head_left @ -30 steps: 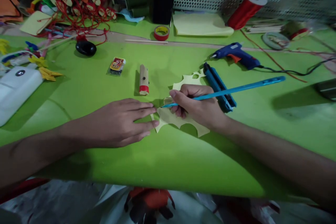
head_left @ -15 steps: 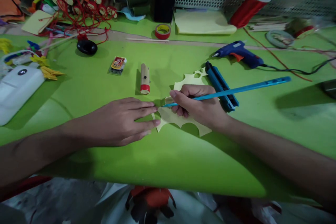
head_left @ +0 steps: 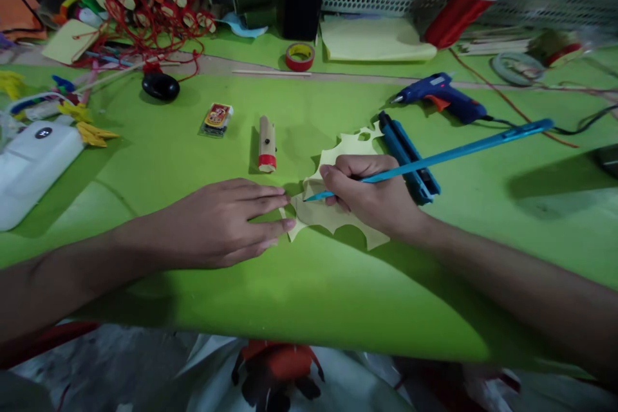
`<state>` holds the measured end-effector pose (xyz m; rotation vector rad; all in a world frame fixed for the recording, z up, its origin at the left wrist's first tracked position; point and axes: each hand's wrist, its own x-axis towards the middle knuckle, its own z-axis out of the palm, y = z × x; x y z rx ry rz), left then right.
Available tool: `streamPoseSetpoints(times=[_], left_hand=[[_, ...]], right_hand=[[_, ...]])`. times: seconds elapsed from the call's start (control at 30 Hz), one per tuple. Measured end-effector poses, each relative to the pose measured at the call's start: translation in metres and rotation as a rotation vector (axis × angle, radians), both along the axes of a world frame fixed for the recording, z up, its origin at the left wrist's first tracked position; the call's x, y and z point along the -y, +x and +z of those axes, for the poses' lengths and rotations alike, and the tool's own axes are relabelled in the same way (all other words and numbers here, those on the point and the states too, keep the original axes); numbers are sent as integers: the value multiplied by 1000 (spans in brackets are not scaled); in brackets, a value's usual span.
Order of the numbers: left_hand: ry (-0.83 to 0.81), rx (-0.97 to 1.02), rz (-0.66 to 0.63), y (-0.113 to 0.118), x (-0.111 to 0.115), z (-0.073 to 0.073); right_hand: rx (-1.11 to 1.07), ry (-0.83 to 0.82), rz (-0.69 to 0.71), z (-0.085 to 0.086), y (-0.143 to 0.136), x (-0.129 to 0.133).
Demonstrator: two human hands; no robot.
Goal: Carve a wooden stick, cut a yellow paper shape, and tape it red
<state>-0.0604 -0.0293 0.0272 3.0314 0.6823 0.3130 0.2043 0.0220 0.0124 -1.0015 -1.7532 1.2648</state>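
Note:
My left hand (head_left: 236, 224) lies flat on the green table, its fingers slightly spread and the fingertips holding down the left edge of a pale yellow paper scrap (head_left: 333, 215). Curved bites are cut out of the paper's edges. My right hand (head_left: 369, 190) rests on the same paper, its fingers pinched round a slim blue pen (head_left: 454, 156). The pen's tip touches the paper just right of my left fingertips, by a thin curved line. A blue plastic tool with a dark slot (head_left: 410, 158) lies just beyond my right hand. Part of the paper is hidden under that hand.
A small tube with a red band (head_left: 267, 145) stands ahead, beside a little matchbox-like packet (head_left: 217, 120). A blue glue gun (head_left: 441, 96) lies behind right with its cord. Farther back are red tape (head_left: 299, 57) and a red ribbon spool (head_left: 458, 16). A white device (head_left: 38, 167) sits left.
My right hand has shifted slightly right with the pen, and its tip has moved a little right and down; a curved line now shows on the paper. My left hand stays in place.

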Motion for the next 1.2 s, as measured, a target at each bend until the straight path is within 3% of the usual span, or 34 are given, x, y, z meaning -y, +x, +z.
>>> streamPoseSetpoints(times=[0.47, 1.2], left_hand=[[5, -3, -4, -2, 0, -3], [-1, -3, -2, -1, 0, -3]], right_hand=[[38, -61, 19, 5, 1, -2], [15, -85, 206, 3, 4, -2]])
